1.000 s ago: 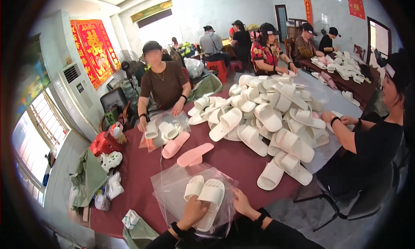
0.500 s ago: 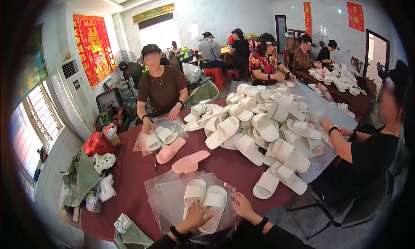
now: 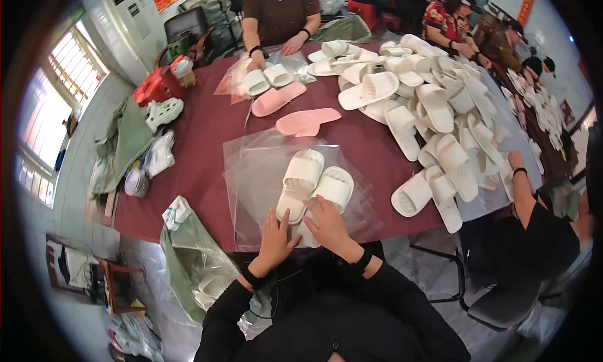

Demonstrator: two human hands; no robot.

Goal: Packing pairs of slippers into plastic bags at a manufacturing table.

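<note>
Both arms, in black sleeves [image 3: 414,299], angle inward, bringing the hands close together just inside the near edge of the desk [image 3: 195,192]. The left hand [image 3: 276,238] shows its back, fingers extended and pointing toward the far edge, thumb apart and angled toward the right hand [image 3: 328,225]. That one is also back up, fingers extended and fanned, slanting toward the desk's far left corner. The two hands lie near each other without touching. Both wrists, each circled by a dark wristband [image 3: 361,261], stand outside the near edge.
</note>
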